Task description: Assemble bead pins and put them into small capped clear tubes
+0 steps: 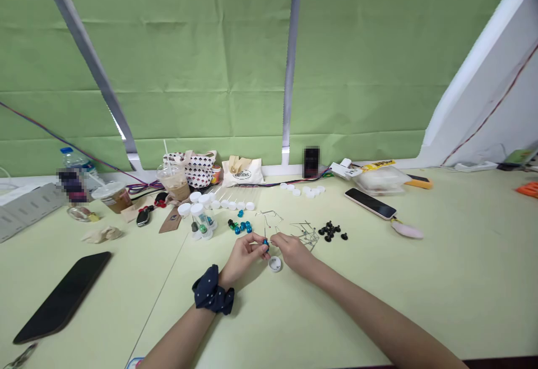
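My left hand (pixel 244 256), with a dark dotted scrunchie (pixel 212 291) at its wrist, pinches a small shiny blue piece (pixel 266 244). From the piece a thin metal pin rises upright. Close beside it, my right hand (pixel 292 250) is closed with thumb and fingertips together; what they hold is too small to make out. Below the fingertips lies a round white cap (pixel 274 264) with tiny bits inside. Several more blue pieces (pixel 242 227) rest beyond my left hand. Thin metal pins (pixel 309 235) are scattered past my right hand, and black round pieces (pixel 330 229) lie right of them.
Clear tubes with white caps (pixel 197 210) stand at left, and others lie (pixel 235 196) behind. Loose white caps (pixel 310 193) sit at the back. Drink cups (pixel 173 181), a phone (pixel 370 203), a plastic box (pixel 382 180) and a large dark device (pixel 63 296) surround the work area.
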A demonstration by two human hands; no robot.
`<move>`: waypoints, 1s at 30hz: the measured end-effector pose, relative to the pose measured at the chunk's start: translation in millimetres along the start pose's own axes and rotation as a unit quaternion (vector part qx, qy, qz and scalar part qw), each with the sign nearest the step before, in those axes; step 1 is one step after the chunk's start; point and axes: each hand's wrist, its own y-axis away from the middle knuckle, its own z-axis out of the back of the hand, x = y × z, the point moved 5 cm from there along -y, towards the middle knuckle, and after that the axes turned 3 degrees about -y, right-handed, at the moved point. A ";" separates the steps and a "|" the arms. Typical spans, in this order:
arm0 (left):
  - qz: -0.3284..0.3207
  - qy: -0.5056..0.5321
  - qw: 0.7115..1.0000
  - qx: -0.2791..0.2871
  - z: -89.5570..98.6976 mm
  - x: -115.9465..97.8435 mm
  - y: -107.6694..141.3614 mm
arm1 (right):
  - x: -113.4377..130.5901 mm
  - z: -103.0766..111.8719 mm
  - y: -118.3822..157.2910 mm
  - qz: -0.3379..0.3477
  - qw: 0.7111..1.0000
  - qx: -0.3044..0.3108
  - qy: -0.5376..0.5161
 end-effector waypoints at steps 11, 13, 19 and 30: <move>-0.015 -0.042 0.996 -0.074 9.0 -1.5 -4.6 | -7.7 3.4 -0.5 -0.039 0.999 -0.011 0.022; -0.021 -0.042 0.992 -0.115 16.3 -1.6 -5.7 | -11.7 6.8 -1.9 -0.068 0.997 -0.022 0.002; -0.024 -0.012 0.989 -0.143 22.2 -0.8 -6.3 | -19.2 0.4 -3.2 -0.111 0.993 0.042 -0.004; 0.038 0.117 0.984 -0.133 24.8 8.2 -7.8 | -27.6 -3.9 0.9 -0.149 0.984 0.094 -0.025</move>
